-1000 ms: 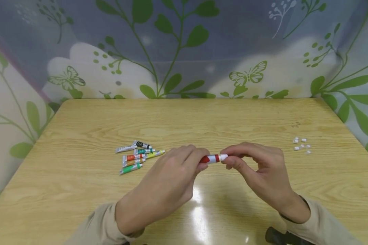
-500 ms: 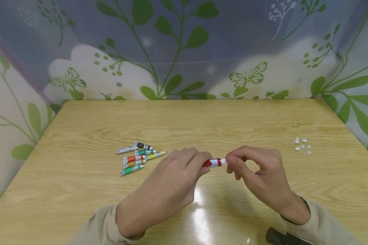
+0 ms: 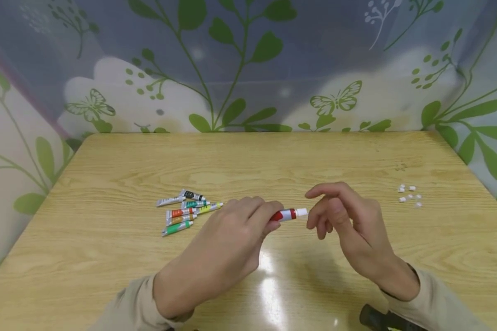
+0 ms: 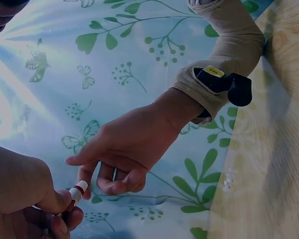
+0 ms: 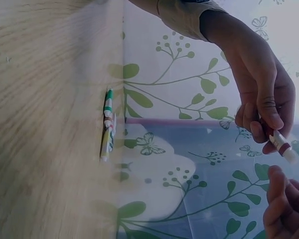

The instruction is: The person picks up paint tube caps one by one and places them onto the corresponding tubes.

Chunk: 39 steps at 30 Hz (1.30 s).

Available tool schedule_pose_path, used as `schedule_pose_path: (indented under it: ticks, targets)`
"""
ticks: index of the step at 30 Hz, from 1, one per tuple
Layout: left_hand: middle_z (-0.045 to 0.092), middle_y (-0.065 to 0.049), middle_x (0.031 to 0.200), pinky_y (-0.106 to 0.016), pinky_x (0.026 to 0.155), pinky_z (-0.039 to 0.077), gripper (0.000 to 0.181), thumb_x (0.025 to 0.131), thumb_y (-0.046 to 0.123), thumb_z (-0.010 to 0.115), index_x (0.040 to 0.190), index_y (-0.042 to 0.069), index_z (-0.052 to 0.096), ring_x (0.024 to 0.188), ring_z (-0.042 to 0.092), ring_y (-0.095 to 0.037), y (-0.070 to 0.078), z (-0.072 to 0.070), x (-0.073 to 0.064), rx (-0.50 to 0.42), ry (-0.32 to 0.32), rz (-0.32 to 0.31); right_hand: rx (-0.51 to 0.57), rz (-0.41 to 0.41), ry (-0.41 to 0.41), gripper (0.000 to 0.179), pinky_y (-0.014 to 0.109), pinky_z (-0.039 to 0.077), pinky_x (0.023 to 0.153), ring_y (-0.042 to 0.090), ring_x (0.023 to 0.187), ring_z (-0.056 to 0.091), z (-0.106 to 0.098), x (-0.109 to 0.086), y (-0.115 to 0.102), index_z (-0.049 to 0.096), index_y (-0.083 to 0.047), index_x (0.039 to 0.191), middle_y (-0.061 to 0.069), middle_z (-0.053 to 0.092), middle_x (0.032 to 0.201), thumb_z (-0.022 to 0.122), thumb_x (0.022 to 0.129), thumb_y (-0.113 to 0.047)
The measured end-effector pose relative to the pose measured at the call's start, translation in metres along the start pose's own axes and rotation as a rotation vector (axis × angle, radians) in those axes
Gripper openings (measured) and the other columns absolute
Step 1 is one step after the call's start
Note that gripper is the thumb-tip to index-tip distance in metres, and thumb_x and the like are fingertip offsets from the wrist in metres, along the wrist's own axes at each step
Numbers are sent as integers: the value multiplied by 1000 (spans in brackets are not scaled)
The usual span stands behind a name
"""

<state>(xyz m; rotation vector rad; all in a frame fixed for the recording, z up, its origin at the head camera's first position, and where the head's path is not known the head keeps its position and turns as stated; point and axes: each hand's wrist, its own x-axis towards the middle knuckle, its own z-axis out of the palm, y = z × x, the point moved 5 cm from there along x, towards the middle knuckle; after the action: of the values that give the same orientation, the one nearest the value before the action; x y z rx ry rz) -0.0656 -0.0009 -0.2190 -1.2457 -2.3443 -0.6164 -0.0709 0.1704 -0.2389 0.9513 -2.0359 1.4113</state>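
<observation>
My left hand (image 3: 228, 248) grips a red paint tube (image 3: 287, 214) above the middle of the table, its white cap pointing right and most of its body hidden by the fingers. Just right of the cap, my right hand (image 3: 354, 230) is held apart from the tube, fingers loosely bent and nothing between them. In the left wrist view the tube (image 4: 78, 190) pokes out of the left fist towards the right hand (image 4: 139, 139). From the right wrist, the left hand (image 5: 261, 84) pinches the tube (image 5: 281, 144) between thumb and fingers.
Several paint tubes (image 3: 178, 227) in green, orange, black, yellow and other colours lie in a group on the left of the wooden table (image 3: 273, 161). Towards the right lie several small white caps (image 3: 402, 199). A patterned curtain (image 3: 248, 69) hangs behind the table.
My right hand has let go of the tube's white cap and drawn back slightly to the right, its fingers spreading. The left hand keeps the tube in nearly the same place.
</observation>
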Motion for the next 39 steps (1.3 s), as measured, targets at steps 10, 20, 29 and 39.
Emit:
schedule_pose_path:
  ticks: [10,20,29,39]
  targets:
    - [62,0,84,-26,67,49,16,91,7,66,106,1,64,71,55,-12,-3,-8,-1,-9,4,-20,-61,-122,8,30,17,51,59,6,70,64,2,4,-6,64,7,101,10,68,86,64,94,-22]
    - [59,0,82,-27,65,48,14,93,9,64,103,0,63,68,53,-13,-2,-4,0,-5,-4,5,-60,-128,0,25,17,52,60,6,65,62,2,2,-6,65,6,98,7,66,78,59,97,-19]
    - [60,0,81,-27,66,48,15,92,10,66,102,0,64,69,54,-13,-1,-4,0,2,9,7,-22,-101,-20,24,18,51,59,5,59,57,5,1,-3,64,4,97,5,65,78,58,97,-20]
    - [61,0,82,-28,67,49,13,92,10,66,101,1,64,70,56,-13,-2,-5,0,2,7,5,84,-22,-25,25,20,48,56,8,59,56,0,2,1,53,11,106,5,64,86,53,100,-13]
